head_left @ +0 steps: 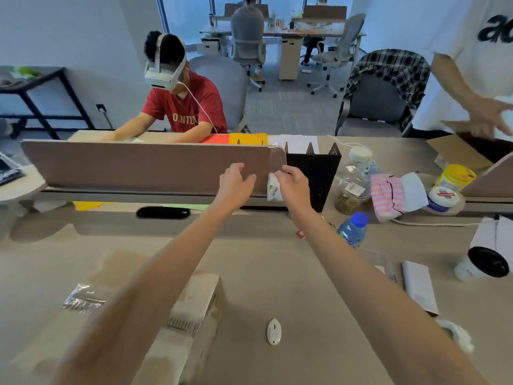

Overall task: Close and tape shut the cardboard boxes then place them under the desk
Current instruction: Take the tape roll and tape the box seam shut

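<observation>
The pale desk (277,273) fills the lower half of the view. A long brown divider panel (138,165) stands across its far edge, from nine o'clock to just past centre.

At seven o'clock lies the cardboard box (200,287). It sits on the desk with its flaps down and glossy tape across its top, and it is partly hidden under the left forearm.

Both arms stretch straight forward from the bottom edge, converging toward the divider's right end at twelve o'clock.

The left hand (236,180) is palm down with its fingers spread apart and slightly bent, holding nothing. Whether it touches the panel cannot be told.

Just to its right, the right hand (293,184) has thumb and fingers curled round a roll of clear tape (274,188), which it holds against the divider's end.

A black file rack (316,176) stands beside that hand at one o'clock. A water bottle (352,232) with a blue cap stands at three o'clock. A small white oval device (274,331) lies at six o'clock, between the forearms.
</observation>
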`<state>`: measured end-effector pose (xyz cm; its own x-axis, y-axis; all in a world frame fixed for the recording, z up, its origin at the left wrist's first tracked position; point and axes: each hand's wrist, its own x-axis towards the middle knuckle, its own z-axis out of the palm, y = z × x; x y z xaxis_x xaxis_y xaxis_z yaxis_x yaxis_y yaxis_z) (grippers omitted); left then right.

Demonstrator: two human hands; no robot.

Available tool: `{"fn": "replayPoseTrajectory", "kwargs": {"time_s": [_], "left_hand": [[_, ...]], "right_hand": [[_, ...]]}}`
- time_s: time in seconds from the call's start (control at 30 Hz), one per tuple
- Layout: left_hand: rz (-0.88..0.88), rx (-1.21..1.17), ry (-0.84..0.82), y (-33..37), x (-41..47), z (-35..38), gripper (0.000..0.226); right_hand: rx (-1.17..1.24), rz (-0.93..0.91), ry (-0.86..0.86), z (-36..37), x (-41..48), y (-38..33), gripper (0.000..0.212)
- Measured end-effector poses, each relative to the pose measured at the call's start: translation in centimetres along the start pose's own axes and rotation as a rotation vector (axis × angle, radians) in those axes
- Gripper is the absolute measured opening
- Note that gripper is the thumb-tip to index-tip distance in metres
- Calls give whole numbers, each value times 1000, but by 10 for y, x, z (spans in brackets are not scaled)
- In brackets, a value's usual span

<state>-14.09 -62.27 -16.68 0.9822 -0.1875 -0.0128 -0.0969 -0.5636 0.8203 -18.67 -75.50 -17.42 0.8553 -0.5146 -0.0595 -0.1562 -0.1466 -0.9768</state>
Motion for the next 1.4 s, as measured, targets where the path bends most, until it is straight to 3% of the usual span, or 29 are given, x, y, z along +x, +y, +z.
{"fn": "replayPoseTrajectory", "kwargs": {"time_s": [0.2,0.33,0.5,0.67,0.77,0.87,1.0,1.2,1.4], "left_hand": [[-107,-221,135,-45,-96,-25,37],[-117,-128,199,-87,-138,-47,36],[-56,87,146,-144,-178,-69,38],[-27,202,79,-191,-208,-101,46],[-1,248,-5,-222,-223,-123,62],[-27,390,-58,-255,-229,-141,80],[-43,713,-89,-288,-222,-158,100],[-94,732,-176,-294,-204,-175,113],[-110,703,-149,-308,-187,-191,110]], "right_hand": [[68,-89,-133,26,-72,9,31],[104,-84,-187,52,-119,22,27],[71,-53,-234,83,-175,45,15],[-98,-5,-188,122,-222,67,34],[-336,3,-125,147,-248,81,44],[-523,64,-4,167,-274,95,67],[-524,121,62,183,-298,111,89],[-542,261,135,198,-305,111,121],[-651,386,182,200,-300,114,115]]}}
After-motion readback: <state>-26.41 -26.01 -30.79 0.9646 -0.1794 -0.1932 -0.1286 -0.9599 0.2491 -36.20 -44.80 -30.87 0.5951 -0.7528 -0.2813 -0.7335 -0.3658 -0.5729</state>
